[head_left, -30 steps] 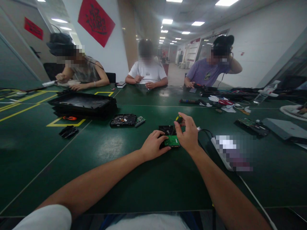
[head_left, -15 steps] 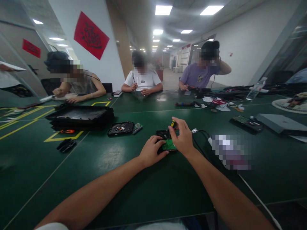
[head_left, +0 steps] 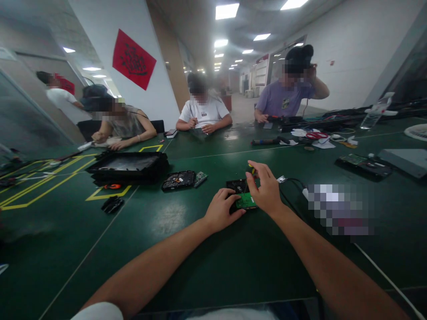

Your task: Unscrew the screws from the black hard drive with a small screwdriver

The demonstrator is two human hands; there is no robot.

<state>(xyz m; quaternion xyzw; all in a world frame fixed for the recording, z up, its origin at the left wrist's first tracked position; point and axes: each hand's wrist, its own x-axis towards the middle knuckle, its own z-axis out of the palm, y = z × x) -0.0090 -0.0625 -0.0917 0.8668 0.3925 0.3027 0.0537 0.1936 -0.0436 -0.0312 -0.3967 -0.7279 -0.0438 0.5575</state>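
A hard drive point(head_left: 237, 185) with a green circuit board point(head_left: 246, 201) facing up lies on the green table in front of me. My left hand point(head_left: 224, 209) grips its left and near edges, the fingers bent over it. My right hand point(head_left: 265, 184) is over the drive's right side, fingers pinched around the yellow-and-black handle of a small screwdriver point(head_left: 251, 168). The screwdriver's tip is hidden behind the fingers. Left of the drive lie another opened hard drive point(head_left: 179, 180) and a loose circuit board point(head_left: 200, 178).
Stacked black trays point(head_left: 128, 166) stand at left, with black gloves or scraps point(head_left: 112, 204) before them. A cable point(head_left: 293, 180) and a blurred-out item point(head_left: 336, 206) lie right of my hand. Farther right are a third drive point(head_left: 363, 165) and a grey box point(head_left: 405, 161). Several people sit opposite.
My view has swung slightly left, so the table and hands appear farther right. Both hands keep their hold on the drive and screwdriver. A person in white now shows at the back left.
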